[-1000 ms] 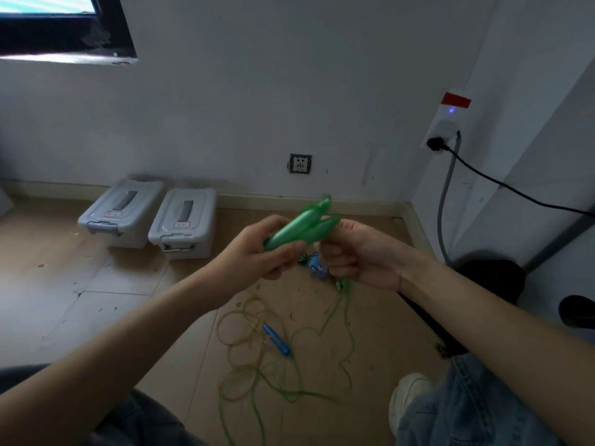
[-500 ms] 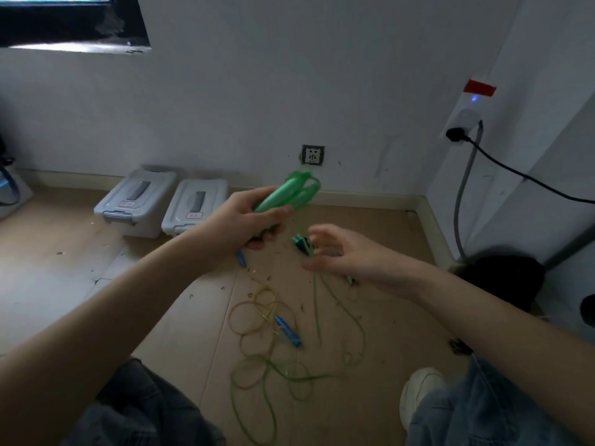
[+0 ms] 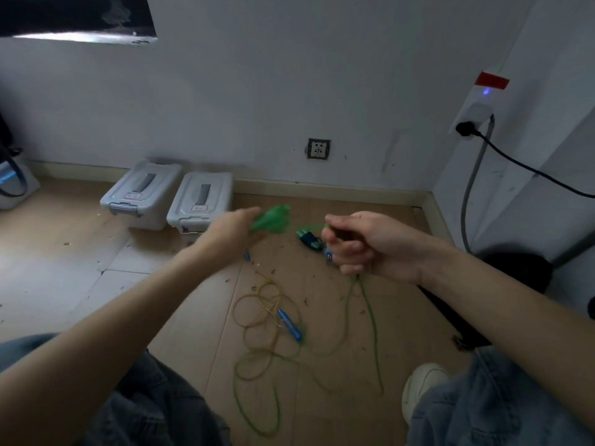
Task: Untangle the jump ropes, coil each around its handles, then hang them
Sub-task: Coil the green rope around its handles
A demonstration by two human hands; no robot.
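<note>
Green handles [image 3: 272, 218] raised, green rope [image 3: 370, 317] trailing to floor tangle [image 3: 264, 320].

A wooden floor [image 3: 80, 252] with scattered debris carried everything. Two grey lidded boxes [image 3: 170, 201] stood side by side at the far wall, left of centre. Loops of yellow-green rope [image 3: 260, 320] lay tangled in the near middle, a blue handle [image 3: 289, 323] among them. Farther right lay a blue-and-green bundle of handles [image 3: 309, 240]. A white shoe [image 3: 421, 386] rested near right.
</note>
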